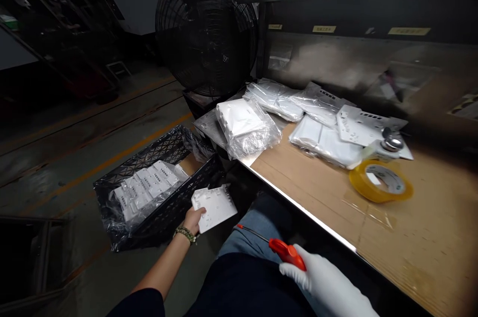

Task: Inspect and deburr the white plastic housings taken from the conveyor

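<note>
My left hand (pixel 193 220), bare with a beaded bracelet at the wrist, grips the near-left edge of a flat white plastic panel (pixel 215 209). The panel has small holes and a notched edge, and is held in the air beside the black crate. In a white glove, my right hand (pixel 311 272) is closed around a red-handled tool (pixel 287 252) with a thin metal shaft and a red tip. That tool points left, above my legs, apart from the panel. What kind of tool it is, I cannot tell.
A black crate (pixel 155 222) lined with clear plastic holds several white panels (pixel 147 182). On the cardboard-covered bench (pixel 317 197) lie a bagged stack of white parts (pixel 242 123), more bagged panels (pixel 321 140) and a yellow tape roll (pixel 360 182). A large fan (pixel 207 31) stands behind.
</note>
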`<state>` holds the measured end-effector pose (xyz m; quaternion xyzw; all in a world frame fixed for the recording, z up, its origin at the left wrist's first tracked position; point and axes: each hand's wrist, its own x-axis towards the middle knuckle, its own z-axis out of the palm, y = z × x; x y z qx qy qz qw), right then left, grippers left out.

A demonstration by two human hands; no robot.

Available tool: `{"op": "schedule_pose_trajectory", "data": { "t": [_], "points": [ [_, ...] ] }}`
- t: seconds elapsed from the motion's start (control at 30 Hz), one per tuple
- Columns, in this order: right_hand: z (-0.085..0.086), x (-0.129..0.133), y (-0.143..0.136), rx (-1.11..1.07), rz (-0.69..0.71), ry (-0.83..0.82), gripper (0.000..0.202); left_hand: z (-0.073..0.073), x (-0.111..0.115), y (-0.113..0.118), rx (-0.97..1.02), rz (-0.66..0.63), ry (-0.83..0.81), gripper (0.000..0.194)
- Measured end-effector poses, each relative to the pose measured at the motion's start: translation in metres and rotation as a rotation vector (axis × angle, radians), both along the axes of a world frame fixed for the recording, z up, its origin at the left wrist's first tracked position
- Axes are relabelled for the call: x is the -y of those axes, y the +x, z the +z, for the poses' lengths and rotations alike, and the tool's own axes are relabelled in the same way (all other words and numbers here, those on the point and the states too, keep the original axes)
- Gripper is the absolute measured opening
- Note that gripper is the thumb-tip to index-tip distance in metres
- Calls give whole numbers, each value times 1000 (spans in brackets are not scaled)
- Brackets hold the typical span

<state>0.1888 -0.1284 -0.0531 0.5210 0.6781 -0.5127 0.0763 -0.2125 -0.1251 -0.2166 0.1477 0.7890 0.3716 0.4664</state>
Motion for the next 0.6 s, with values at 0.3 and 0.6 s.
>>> {"op": "schedule_pose_trajectory", "data": {
  "t": [0.3,0.6],
  "points": [
    [9,10,-1,-15,-58,-24,53,14,25,7,407,306,52,40],
    [68,-5,107,-523,-1082,314,54,85,12,-33,337,101,-13,87]
  ]
}}
